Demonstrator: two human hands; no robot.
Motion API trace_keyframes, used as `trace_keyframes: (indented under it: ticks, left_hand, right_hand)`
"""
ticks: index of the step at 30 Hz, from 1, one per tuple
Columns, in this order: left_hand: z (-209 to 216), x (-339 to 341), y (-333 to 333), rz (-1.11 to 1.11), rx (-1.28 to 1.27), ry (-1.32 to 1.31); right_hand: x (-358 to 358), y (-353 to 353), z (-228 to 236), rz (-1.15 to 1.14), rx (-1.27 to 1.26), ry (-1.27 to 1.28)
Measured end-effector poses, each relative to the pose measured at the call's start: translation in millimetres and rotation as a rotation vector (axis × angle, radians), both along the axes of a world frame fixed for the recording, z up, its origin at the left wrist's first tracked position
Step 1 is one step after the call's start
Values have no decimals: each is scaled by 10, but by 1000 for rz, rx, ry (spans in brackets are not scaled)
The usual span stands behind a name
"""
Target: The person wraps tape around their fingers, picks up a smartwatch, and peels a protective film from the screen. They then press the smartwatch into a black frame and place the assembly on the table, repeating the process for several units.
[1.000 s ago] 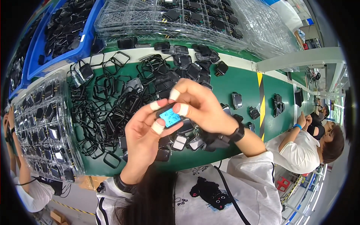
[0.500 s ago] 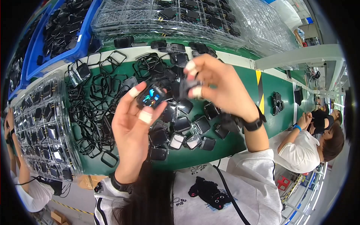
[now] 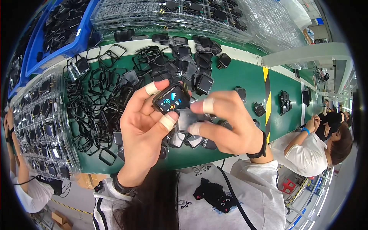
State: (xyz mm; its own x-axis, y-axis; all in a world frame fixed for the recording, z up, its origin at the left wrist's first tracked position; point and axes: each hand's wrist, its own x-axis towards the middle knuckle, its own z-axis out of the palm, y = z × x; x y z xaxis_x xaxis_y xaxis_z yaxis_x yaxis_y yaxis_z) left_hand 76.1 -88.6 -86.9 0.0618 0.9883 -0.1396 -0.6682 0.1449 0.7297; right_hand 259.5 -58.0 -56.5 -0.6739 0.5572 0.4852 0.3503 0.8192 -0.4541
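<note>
My left hand, fingertips wrapped in pale tape, grips a strapless smartwatch by its edges. Its screen is lit with coloured icons and tilts up toward me. Close beside the watch's lower right edge is my right hand, thumb and forefinger pinched round a greyish, see-through square piece; motion blurs its outline. Beneath the hands lie dark square watch bodies, some in clear film. Left of them is a tangled heap of black square frames.
A clear blister tray of watch units stands at the left, with blue bins behind it. Stacked clear trays line the far side. Yellow-black tape crosses the green table at the right. Another person sits beyond.
My right hand has come down and nearer, to the watch's lower right edge. My left hand has shifted slightly right with the watch. Watch bodies on the right, earlier behind my right hand, now show.
</note>
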Motion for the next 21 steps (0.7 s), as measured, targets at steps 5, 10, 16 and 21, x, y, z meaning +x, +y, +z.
trace_keyframes:
  ticks: [5,10,16,21]
  left_hand:
    - [32,14,-37,-48,48,37]
    - [18,-5,-51,-75,49,56]
    - [8,49,-64,-127,56,59]
    - [59,45,-117,-219,64,108]
  right_hand:
    - [83,-35,-91,31,252,-23]
    - [102,-45,-69,52,236,35]
    - [81,-1,119,-73,-129,255]
    - [-29,41,115,-192,-573,302]
